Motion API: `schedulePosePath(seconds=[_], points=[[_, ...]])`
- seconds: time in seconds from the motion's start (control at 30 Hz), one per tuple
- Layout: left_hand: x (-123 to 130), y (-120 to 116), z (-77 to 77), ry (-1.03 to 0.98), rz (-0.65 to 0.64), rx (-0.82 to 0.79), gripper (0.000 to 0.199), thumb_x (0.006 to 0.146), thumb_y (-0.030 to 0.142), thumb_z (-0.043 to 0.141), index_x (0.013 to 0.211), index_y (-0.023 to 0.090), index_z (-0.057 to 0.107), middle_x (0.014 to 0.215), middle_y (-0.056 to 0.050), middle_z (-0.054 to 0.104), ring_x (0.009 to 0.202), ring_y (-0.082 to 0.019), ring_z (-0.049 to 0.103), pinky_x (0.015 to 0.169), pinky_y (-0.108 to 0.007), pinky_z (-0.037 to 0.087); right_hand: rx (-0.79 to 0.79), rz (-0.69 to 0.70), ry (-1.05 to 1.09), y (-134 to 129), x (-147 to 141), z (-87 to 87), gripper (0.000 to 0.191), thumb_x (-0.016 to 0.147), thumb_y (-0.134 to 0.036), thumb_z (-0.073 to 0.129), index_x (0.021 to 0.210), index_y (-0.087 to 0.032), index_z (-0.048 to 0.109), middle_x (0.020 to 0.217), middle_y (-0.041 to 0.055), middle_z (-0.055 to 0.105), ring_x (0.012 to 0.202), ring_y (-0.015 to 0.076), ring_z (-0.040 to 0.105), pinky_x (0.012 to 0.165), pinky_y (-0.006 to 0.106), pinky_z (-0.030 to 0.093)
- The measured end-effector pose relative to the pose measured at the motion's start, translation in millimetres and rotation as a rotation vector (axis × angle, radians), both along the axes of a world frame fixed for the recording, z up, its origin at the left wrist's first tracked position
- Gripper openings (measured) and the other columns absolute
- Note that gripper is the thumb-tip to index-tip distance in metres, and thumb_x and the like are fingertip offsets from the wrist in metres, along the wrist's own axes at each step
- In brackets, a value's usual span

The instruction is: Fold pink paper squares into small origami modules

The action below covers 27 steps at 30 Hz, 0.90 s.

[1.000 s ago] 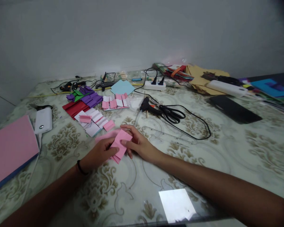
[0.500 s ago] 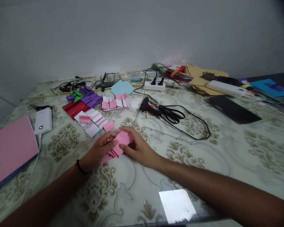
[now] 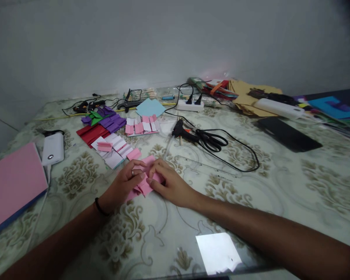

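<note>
Paper [image 3: 146,189], pink and folded, between left hand [image 3: 123,183] and right hand [image 3: 176,188] | both pinching it | aligned edges should crease cleanest

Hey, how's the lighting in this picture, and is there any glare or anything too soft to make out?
Head view: dim overall, with a black top right corner; head view: a bright white patch by the near edge of the table, possibly glare; head view: the pink paper shows soft creases, and the clear ruler's markings are unreadable.
</note>
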<state>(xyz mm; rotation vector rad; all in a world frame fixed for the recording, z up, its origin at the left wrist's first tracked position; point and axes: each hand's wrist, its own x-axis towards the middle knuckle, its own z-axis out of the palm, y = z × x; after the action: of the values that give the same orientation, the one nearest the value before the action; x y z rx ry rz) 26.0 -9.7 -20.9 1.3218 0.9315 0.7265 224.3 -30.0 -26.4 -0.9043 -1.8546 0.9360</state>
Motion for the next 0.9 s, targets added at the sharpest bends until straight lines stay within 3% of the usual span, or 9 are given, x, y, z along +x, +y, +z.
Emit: schedulePosePath(seconds=[0.27,0.47,0.67,0.8,0.9], points=[[3,-3,8.8,0.093,-0.102,0.08,0.015,0.092,0.026,0.058,0.106,0.019,0.056,0.081,0.0,0.066,0.065,-0.01,0.055,0.057,-0.02,0.041,-0.022,0.044,0.03,0,-1,-0.9,0.017,0.087,-0.015,0.062,0.076,-0.02,0.05,0.098,0.0049,0.052,0.094,0.0179,0.053,0.086,0.033,0.045],[3,-5,9.7,0.213,-0.015,0.114,0.01,0.089,0.027,0.057,0.09,0.018,0.062,0.068,0.004,0.058,0.053,-0.008,0.05,0.051,-0.019,0.04,-0.017,0.05,0.032,-1,-2,0.7,0.019,0.09,-0.018,0.062,0.075,-0.02,0.051,0.098,0.0055,0.054,0.092,0.0174,0.054,0.083,0.032,0.045],[4,-4,7.4,0.283,0.138,0.212,0.015,0.088,0.025,0.052,0.082,0.018,0.065,0.064,0.004,0.055,0.052,-0.009,0.051,0.048,-0.018,0.042,0.012,-0.001,0.007,-2,-1,-0.3,0.013,0.084,-0.011,0.067,0.09,-0.021,0.059,0.119,0.0089,0.053,0.116,0.0216,0.053,0.099,0.039,0.044],[3,-3,4.7,0.324,0.178,0.311,0.017,0.09,0.022,0.049,0.088,0.018,0.065,0.07,0.002,0.057,0.058,-0.01,0.05,0.053,-0.02,0.042,-0.062,-0.096,0.01,-1,-1,-6.1,0.016,0.082,-0.01,0.067,0.094,-0.02,0.062,0.127,0.0119,0.048,0.126,0.0243,0.049,0.086,0.034,0.05],[2,-3,1.8,0.35,0.126,0.379,0.014,0.092,0.024,0.051,0.093,0.018,0.065,0.069,0.003,0.054,0.06,-0.011,0.046,0.056,-0.021,0.038,-0.082,-0.145,0.047,1,-2,-9.5,0.014,0.081,-0.008,0.065,0.088,-0.019,0.062,0.12,0.0113,0.05,0.122,0.0242,0.051,0.076,0.029,0.049]])
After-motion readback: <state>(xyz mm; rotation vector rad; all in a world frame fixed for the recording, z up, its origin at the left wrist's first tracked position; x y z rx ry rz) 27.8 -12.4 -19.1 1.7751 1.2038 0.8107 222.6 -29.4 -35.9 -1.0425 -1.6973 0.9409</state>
